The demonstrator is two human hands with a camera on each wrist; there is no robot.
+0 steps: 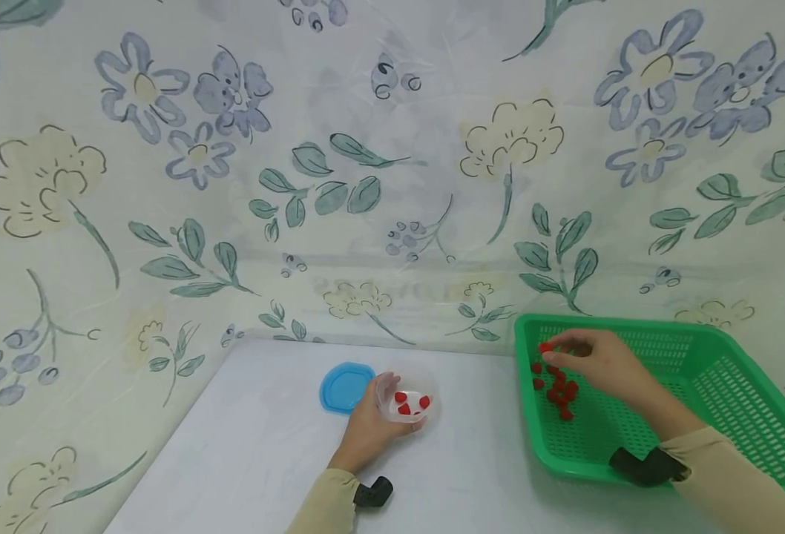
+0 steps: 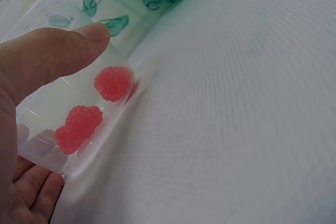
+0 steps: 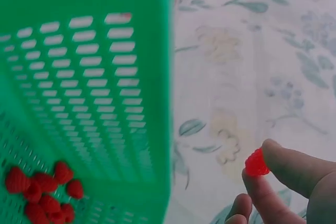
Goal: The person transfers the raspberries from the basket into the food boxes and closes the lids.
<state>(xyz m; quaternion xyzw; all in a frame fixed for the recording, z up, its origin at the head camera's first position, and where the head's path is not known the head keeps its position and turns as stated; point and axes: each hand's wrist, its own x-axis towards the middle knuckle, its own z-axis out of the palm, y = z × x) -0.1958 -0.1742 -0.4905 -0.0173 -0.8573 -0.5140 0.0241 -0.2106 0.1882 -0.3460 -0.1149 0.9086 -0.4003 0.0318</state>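
Between thumb and fingertip my right hand (image 1: 589, 361) pinches one raspberry (image 3: 257, 163), held above the left side of the green basket (image 1: 533, 437). Below it, several more raspberries (image 1: 559, 389) lie in a loose cluster on the basket's floor. My left hand (image 1: 371, 426) grips a clear plastic cup (image 2: 42, 90) on the table, thumb on one side and fingers round the other. Several raspberries (image 1: 404, 409) rest inside the cup; two show through its wall in the left wrist view.
A blue lid (image 1: 342, 387) lies on the white table (image 1: 265, 445) just behind and left of the cup. The basket's slotted walls rise at the right. A flowered cloth (image 1: 392, 185) hangs behind the table.
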